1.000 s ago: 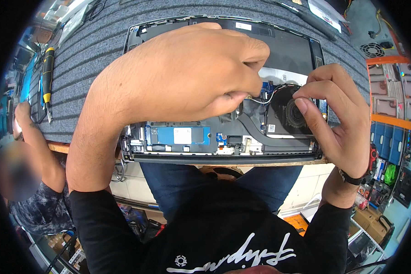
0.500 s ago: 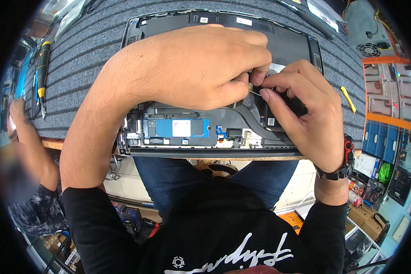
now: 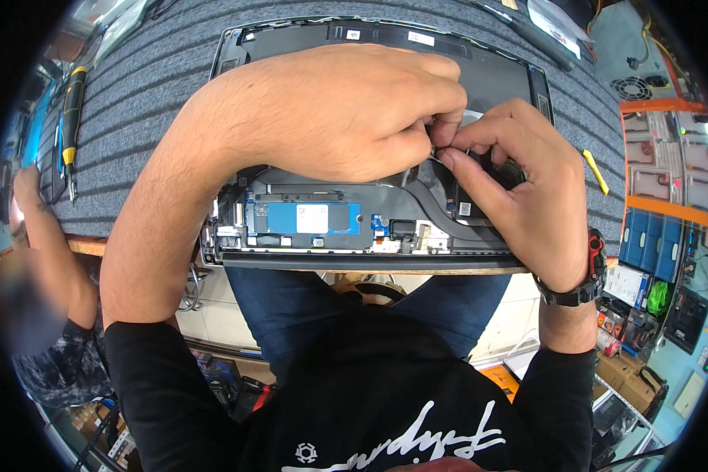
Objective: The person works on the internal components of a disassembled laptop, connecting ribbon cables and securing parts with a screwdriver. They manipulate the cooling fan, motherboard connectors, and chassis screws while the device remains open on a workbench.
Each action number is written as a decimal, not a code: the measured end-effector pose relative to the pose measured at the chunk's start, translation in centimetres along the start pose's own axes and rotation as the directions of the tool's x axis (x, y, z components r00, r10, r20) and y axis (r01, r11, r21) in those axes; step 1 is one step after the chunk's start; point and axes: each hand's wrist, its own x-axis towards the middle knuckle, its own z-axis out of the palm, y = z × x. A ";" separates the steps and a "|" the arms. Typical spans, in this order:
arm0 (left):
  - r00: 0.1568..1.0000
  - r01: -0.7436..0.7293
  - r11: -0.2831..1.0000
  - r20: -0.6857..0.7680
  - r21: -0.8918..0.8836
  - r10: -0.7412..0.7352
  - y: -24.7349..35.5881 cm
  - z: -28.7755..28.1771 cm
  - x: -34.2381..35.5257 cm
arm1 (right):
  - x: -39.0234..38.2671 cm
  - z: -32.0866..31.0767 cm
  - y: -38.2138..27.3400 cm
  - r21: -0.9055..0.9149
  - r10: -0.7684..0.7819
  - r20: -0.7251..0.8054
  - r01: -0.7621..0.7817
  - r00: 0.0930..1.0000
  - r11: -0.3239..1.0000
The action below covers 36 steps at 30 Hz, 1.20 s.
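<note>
An opened laptop (image 3: 291,262) lies on the mat, its inner parts facing up. My left hand (image 3: 377,110) arches over it from the left, finger and thumb pinched together above the fan area. Against those fingertips my right hand (image 3: 531,169) pinches too, thumb and index finger closed. Whatever small piece sits between them is mostly hidden by the fingers. Nearer me show a blue solid-state drive (image 3: 334,219) with a white label and a dark heat pipe (image 3: 436,208). My left hand covers much of the board.
A grey ribbed mat (image 3: 141,118) covers the bench. On its left lies a yellow-black screwdriver (image 3: 72,118), on its right a yellow pry tool (image 3: 596,172). Another person's arm (image 3: 55,236) rests at the far left. Orange-edged shelving (image 3: 661,104) stands at the right.
My right fingertips have drawn slightly closer to my left ones. A thin pale strip that showed between the hands is now mostly covered. The whole view has shifted a little.
</note>
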 end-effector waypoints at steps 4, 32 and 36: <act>1.000 -0.004 1.000 0.017 0.005 0.004 -0.1 -0.2 -0.2 | 0.2 0.0 -0.2 0.046 0.043 0.010 -0.044 0.999 0.998; 0.998 0.044 0.999 0.055 -0.005 -0.044 -0.1 -0.1 -0.1 | 0.4 0.0 -0.4 0.032 0.103 0.039 -0.104 0.994 0.994; 0.995 0.070 0.997 0.073 -0.017 -0.068 0.1 -0.2 0.1 | 0.4 -0.1 -0.4 0.026 0.110 0.042 -0.111 0.993 0.993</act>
